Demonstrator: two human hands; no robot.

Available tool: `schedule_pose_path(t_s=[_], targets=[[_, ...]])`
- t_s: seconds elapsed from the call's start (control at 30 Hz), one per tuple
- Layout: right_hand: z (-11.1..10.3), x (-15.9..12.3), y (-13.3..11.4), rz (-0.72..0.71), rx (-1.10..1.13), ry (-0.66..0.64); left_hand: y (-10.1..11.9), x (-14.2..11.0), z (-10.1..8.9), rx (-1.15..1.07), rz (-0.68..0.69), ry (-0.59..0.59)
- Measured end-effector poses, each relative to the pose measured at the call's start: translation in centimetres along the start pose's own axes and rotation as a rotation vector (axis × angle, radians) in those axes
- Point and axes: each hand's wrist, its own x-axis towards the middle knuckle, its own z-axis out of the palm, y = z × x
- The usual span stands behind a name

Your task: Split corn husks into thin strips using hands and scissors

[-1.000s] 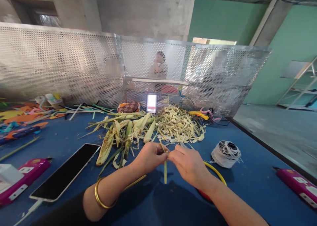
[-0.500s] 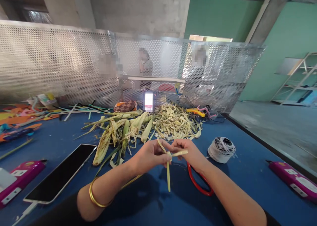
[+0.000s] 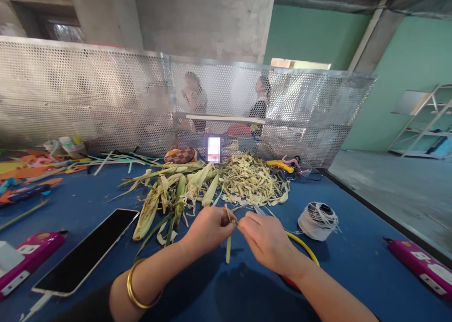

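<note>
My left hand [image 3: 209,225] is closed in a pinch on a pale corn husk strip [image 3: 228,251]. One end of the strip hangs straight down below the fingers, and a short piece sticks up above them. Close beside it, my right hand [image 3: 270,242] has its fingers pressed together near the strip's crossing point. Whether they pinch husk or a fine thread is hidden. Partly beneath my right hand lie scissors with a yellow and red handle [image 3: 306,245]. A spool of white string [image 3: 318,221] stands to the right.
Corn husks [image 3: 180,190] and a heap of shredded husk [image 3: 252,178] lie ahead. A phone [image 3: 88,251] and a purple power strip [image 3: 31,256] are at the left. Another purple power strip [image 3: 420,268] is at the right. A perforated metal screen [image 3: 116,96] borders the table; people are behind it.
My right hand has turned over, its back now facing up, and shifted slightly nearer. The strip piece that pointed right no longer shows. The scissors' yellow handle has come into view.
</note>
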Motion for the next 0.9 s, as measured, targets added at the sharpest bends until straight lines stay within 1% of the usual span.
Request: schedule_pose_path(t_s=[0.07,0.1,0.17,0.2,0.23,0.3,0.37,0.4,0.43,0.5,0.57,0.6,0.63,0.7,0.77,0.83,0.9], targets=[[-0.4,0.1,0.6,0.068,0.112,0.003,0.6,-0.4,-0.1,0.102,0.071,-0.143],[-0.6,0.2,0.9,0.117,0.198,0.002,0.9,-0.6,-0.2,0.109,0.088,-0.223],[-0.7,0.4,1.8,0.240,0.396,-0.014,1.5,-0.8,-0.4,-0.021,0.068,-0.358],[-0.6,0.5,2.2,0.309,0.496,-0.026,1.7,-0.9,-0.5,-0.129,0.037,-0.395],[-0.5,0.5,2.6,0.381,0.591,-0.038,1.8,-0.9,-0.5,-0.246,0.000,-0.402],[0.1,0.5,3.2,0.525,0.761,-0.052,2.0,-0.7,-0.6,-0.441,-0.054,-0.330],[0.9,0.5,3.4,0.628,0.856,-0.055,2.0,-0.4,-0.6,-0.519,-0.065,-0.222],[1.2,0.4,3.3,0.645,0.855,-0.060,1.9,-0.2,-0.6,-0.519,-0.062,-0.170],[1.5,0.4,3.0,0.631,0.820,-0.065,1.7,0.0,-0.6,-0.505,-0.062,-0.118],[1.6,0.2,2.2,0.529,0.664,-0.047,1.3,0.4,-0.6,-0.460,-0.086,-0.011],[1.3,0.2,1.2,0.369,0.471,0.004,0.7,0.6,-0.6,-0.397,-0.123,0.094],[1.0,0.1,0.7,0.283,0.379,0.029,0.3,0.7,-0.5,-0.355,-0.137,0.121],[0.8,0.1,0.3,0.201,0.286,0.046,0.0,0.7,-0.5,-0.308,-0.143,0.125],[0.2,0.0,-0.2,0.070,0.120,0.060,-0.3,0.5,-0.3,-0.194,-0.129,0.072],[-0.3,0.0,-0.1,0.025,0.036,0.061,-0.3,0.2,-0.1,-0.093,-0.100,-0.055],[-0.6,0.1,0.5,0.069,0.117,0.041,0.2,-0.3,0.1,-0.100,-0.093,-0.235],[-0.7,0.3,1.3,0.197,0.317,0.003,0.9,-0.6,0.2,-0.242,-0.122,-0.398]])
